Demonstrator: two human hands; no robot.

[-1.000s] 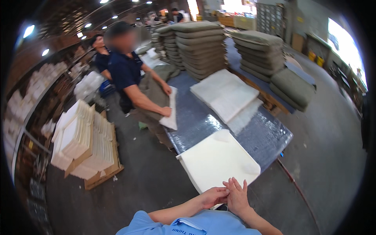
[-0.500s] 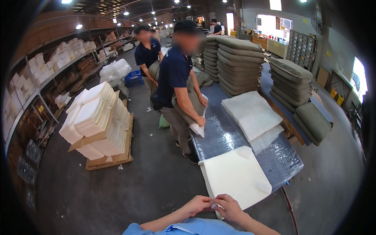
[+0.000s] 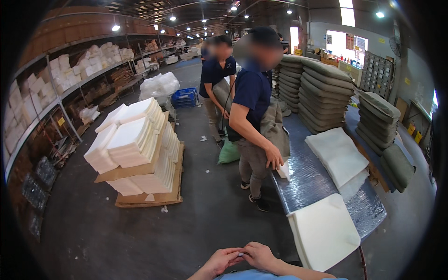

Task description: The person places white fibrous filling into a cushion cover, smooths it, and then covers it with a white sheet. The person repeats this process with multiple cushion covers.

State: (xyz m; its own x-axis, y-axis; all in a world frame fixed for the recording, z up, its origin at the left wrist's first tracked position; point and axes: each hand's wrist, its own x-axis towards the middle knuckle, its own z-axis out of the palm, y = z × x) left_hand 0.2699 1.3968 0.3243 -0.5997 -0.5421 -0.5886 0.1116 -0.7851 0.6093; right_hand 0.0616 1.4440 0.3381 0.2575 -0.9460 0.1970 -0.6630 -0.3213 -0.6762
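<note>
Your left hand and right hand meet with fingertips closed on a small white scrap, left of the white pad; a light, even pinch should suit it best. The pad covers the near end of the surface and seems to overhang its edge. Floor stretches left of the pad, giving elbow room; 1 coworker stands beyond the pad.

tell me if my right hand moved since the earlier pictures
Yes, leftward: against the cream pad on the table, your right hand overlapped its near edge earlier and now appears left of it.
</note>
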